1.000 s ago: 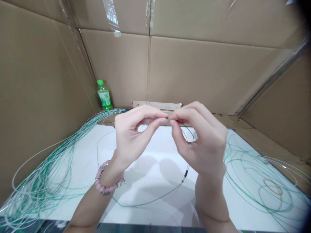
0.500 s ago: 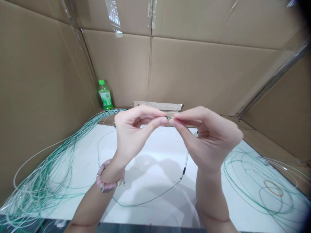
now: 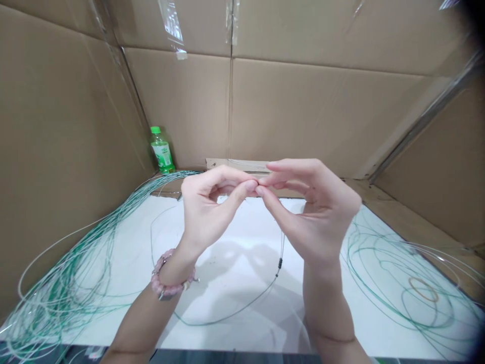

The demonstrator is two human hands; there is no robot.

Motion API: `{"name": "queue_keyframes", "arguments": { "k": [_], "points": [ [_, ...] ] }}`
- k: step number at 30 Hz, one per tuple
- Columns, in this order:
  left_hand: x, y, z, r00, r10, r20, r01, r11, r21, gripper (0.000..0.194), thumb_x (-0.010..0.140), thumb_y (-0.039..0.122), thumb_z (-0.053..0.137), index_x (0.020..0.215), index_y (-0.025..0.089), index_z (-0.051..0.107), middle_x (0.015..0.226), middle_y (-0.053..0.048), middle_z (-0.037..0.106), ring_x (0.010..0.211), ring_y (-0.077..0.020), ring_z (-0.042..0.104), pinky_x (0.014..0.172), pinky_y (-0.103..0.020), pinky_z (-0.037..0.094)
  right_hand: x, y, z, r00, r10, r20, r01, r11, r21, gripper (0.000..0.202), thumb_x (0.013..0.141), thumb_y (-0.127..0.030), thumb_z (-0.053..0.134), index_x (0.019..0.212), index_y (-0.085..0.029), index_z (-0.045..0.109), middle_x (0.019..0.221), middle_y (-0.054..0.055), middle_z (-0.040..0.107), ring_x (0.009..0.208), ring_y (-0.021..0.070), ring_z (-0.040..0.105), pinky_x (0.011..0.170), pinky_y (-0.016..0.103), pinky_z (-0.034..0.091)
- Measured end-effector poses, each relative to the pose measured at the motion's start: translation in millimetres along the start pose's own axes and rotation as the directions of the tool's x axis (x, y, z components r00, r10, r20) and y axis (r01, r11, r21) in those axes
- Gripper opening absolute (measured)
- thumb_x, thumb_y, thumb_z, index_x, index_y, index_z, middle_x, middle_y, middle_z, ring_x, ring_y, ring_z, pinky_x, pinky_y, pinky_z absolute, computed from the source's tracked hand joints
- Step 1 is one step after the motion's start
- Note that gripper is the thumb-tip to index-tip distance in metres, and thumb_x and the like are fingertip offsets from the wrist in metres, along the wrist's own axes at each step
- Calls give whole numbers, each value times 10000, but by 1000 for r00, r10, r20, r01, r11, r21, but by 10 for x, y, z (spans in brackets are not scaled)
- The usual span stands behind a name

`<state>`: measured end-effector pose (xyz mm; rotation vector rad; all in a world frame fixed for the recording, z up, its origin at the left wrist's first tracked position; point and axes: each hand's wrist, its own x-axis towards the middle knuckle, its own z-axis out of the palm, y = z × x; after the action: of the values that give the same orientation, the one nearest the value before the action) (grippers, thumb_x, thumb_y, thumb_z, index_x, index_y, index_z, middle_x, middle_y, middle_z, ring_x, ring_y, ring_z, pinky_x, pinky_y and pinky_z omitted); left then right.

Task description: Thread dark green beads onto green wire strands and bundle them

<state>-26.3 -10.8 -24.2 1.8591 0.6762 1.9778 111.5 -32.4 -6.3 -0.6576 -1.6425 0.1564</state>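
My left hand (image 3: 212,207), with a pink beaded bracelet (image 3: 166,278) on its wrist, pinches thumb and forefinger together above the white table. My right hand (image 3: 314,212) pinches at the same spot, its fingertips meeting the left ones; its other fingers are partly spread. What lies between the fingertips is covered now; a bit of green cord showed there half a second ago. A thin green cord (image 3: 227,319) loops below the hands and rises to a black knotted or beaded part (image 3: 280,264), from which strands run up behind my right hand.
A large bundle of green and white cords (image 3: 68,273) spreads over the left side. Looser green coils (image 3: 401,283) and a tan ring (image 3: 423,289) lie at the right. A green bottle (image 3: 162,151) stands in the back left corner. Cardboard walls (image 3: 303,111) surround the white table (image 3: 265,333).
My right hand has moved left until its fingertips touch the left ones, covering the green piece between them. Its forefinger has lifted. The hanging black part has swung slightly left.
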Motion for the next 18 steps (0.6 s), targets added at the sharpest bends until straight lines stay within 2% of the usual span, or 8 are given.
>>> {"name": "queue_keyframes", "arguments": {
  "k": [6,10,18],
  "points": [
    [-6,14,-1,994,-44,96,48,998,-47,44,775,165,692,733,165,678,650,6,698,547,-81,651,495,-134,517,-21,20,7,995,100,26,-101,994,45,334,728,-37,613,1012,-212,589,745,-37,597,694,98,585,693,273,579],
    [-11,17,21,993,-61,105,66,997,-39,53,755,190,713,736,170,667,650,12,684,554,-84,641,485,-141,501,-31,21,32,992,127,18,-127,992,-2,367,700,-44,588,1027,-212,570,740,-33,578,664,100,528,666,270,562],
    [-12,-41,71,992,20,122,-21,1000,8,51,778,153,674,742,172,644,674,16,659,594,-74,611,561,-155,519,-6,82,-16,987,146,60,-144,989,-40,369,677,-45,572,1007,-210,572,730,-36,567,653,99,511,624,246,545]
  ]
}}
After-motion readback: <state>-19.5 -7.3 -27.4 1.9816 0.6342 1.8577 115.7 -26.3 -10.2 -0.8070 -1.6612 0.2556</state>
